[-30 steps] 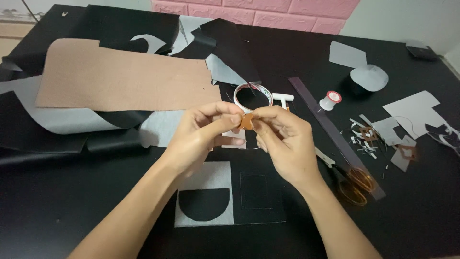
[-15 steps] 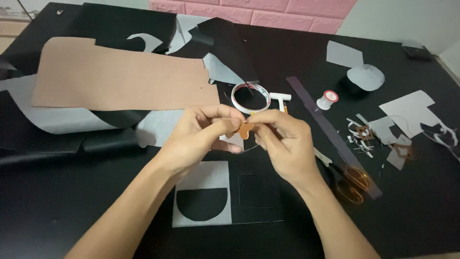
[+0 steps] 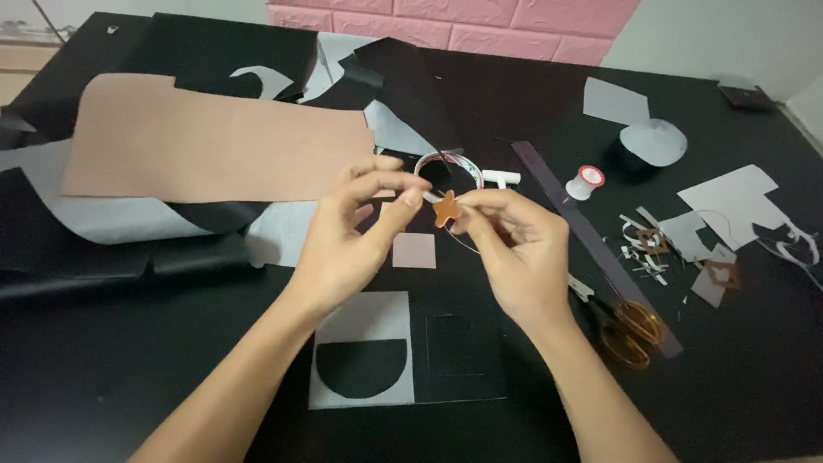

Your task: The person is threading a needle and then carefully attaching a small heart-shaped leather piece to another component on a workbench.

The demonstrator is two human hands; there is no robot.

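My right hand (image 3: 513,249) pinches a small brown star-shaped cutout (image 3: 444,208) between thumb and fingertips, above the black table (image 3: 129,360). My left hand (image 3: 351,236) hovers just left of it, index finger and thumb extended toward the cutout, fingertip nearly touching it; I cannot tell whether it grips anything. A thin thread or wire curves down beneath the cutout. Below the hands lie a small pink square (image 3: 414,250) and a grey sheet with a black half-circle (image 3: 361,362).
A large tan sheet (image 3: 206,146) and black and grey sheets cover the left. A tape ring (image 3: 446,167) lies behind the hands. Orange-handled scissors (image 3: 624,330), a dark strip (image 3: 591,240), a small spool (image 3: 585,182) and paper scraps (image 3: 677,240) sit at right.
The hands have drawn slightly apart; the left fingers have loosened from the cutout, which now shows plainly in the right fingertips.
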